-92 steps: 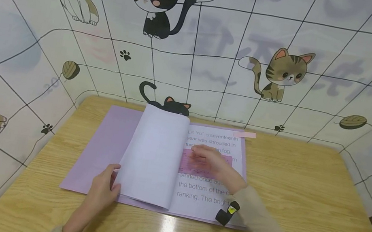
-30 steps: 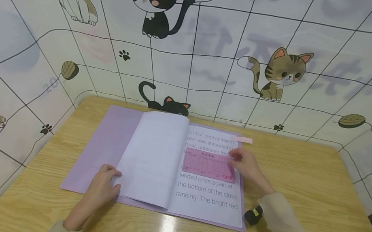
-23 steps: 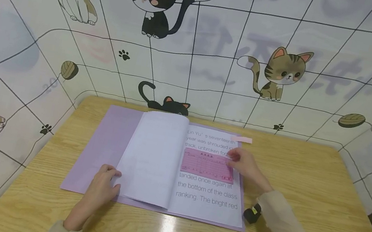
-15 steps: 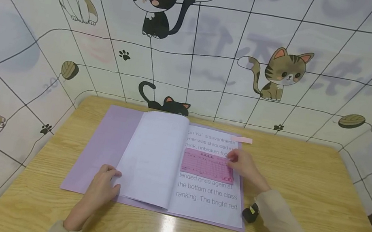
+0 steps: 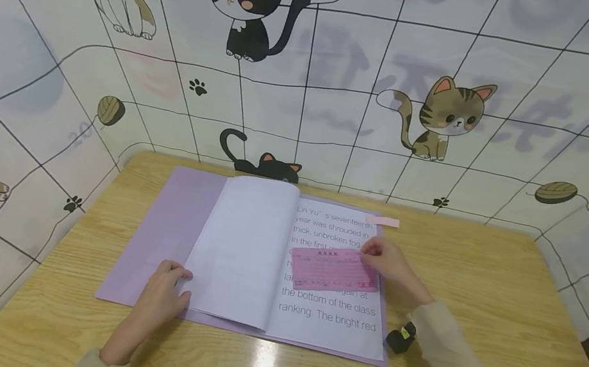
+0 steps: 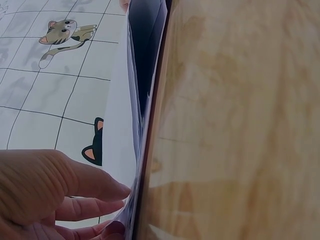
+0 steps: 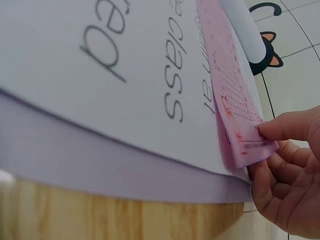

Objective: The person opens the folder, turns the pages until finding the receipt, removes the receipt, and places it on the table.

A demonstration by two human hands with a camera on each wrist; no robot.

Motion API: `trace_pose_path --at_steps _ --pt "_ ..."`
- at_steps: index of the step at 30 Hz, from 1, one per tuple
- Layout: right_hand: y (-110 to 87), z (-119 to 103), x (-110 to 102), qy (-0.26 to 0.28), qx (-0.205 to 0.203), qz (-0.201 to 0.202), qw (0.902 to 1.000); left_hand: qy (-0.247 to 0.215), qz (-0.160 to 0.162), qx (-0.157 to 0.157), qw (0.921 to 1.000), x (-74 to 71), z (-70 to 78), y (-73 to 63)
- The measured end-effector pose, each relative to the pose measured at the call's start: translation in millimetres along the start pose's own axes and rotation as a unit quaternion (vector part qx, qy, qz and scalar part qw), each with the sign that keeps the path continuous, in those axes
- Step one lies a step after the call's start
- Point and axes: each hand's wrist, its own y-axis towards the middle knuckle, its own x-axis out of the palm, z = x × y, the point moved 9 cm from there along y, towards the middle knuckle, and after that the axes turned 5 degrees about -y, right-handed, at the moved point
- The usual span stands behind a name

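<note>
A purple folder (image 5: 184, 210) lies open with white pages in it, the turned ones (image 5: 240, 246) folded over its left side. My left hand (image 5: 161, 294) rests with thumb and fingertips on their lower left edge; the left wrist view shows fingertips touching the turned pages. On the right page, large printed text (image 5: 327, 316) is partly covered by a pink printed slip (image 5: 335, 271) with ruled lines. My right hand (image 5: 389, 261) pinches its upper right corner; in the right wrist view the thumb is on top and fingers are beneath. The slip tilts, its left end lower.
A pale pink tab (image 5: 384, 221) sticks out past the page's upper right edge. The wooden table (image 5: 484, 306) stretches around the folder, against a cloth backdrop (image 5: 340, 120) printed with cats. Black straps with a device (image 5: 400, 337) are on the wrists.
My right hand has shifted from over the slip's middle to its upper right corner. Over the last half second the slip turned, its left end swinging down toward me. My left hand stays put.
</note>
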Motion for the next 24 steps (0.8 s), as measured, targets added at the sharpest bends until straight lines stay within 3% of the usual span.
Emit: trace_pose_path --at_steps 5,24 --pt "-6.5 5 -7 0.044 0.009 0.0 0.999 -0.003 -0.004 -0.003 1.0 0.7 -0.3 0.1" --pt "-24.6 16 -37 0.084 0.037 0.055 0.9943 -0.002 -0.008 -0.011 0.9999 1.9 -1.2 1.4"
